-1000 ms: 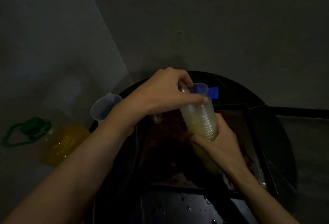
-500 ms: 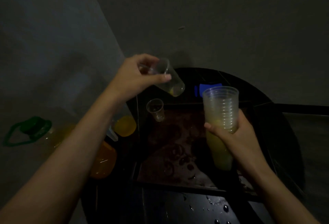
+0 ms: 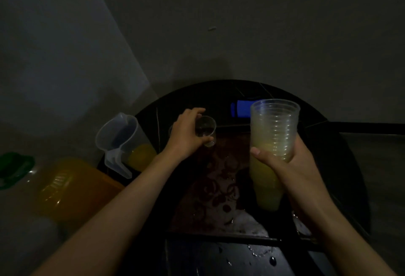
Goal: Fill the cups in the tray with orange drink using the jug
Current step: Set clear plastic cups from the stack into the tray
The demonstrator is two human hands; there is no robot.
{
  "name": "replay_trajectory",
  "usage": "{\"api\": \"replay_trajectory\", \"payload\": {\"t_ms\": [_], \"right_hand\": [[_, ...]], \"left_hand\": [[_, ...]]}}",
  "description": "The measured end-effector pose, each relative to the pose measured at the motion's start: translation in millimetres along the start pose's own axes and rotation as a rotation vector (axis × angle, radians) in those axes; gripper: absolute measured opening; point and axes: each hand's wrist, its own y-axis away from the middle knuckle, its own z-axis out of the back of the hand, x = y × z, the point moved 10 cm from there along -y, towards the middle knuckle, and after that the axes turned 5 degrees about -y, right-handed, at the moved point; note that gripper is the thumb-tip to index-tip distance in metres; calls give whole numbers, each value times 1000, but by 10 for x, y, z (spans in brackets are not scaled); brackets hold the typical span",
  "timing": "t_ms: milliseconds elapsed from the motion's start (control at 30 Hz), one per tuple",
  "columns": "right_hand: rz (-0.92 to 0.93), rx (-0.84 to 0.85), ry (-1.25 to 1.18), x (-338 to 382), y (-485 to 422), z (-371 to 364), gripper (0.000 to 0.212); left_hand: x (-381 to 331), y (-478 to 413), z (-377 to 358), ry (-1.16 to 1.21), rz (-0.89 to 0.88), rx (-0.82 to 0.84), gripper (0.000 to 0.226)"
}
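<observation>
Clear cup sits clamped in left grip, cup stack in right grip.

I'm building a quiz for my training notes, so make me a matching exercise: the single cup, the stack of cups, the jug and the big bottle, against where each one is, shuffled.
Things
1. single cup
2. stack of cups
3. jug
4. big bottle

Places
A. stands left of the tray, some orange drink inside
B. gripped by the right hand
C. at the far left, with a green cap
D. held by the left hand over the tray's far end

Pairs: 1-D, 2-B, 3-A, 4-C
</observation>
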Motion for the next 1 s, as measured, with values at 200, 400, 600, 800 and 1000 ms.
{"api": "replay_trajectory", "payload": {"t_ms": [200,400,600,800,1000], "right_hand": [[-2,-20,12,-36,-31,18,45],[-2,-19,3,-49,-24,-4,44],[-2,-28,9,-55,-16,-27,45],[-9,-15,18,-93,-23,-55,46],[-12,-19,43,-119,-28,-53,45]], "left_hand": [[53,-77,-126,-19,22,24,78],[136,-81,-207,-26,53,64,78],[147,-73,-221,-1,34,58,77],[144,-85,-261,-12,46,96,83],[181,-70,-251,38,36,78,84]]}}
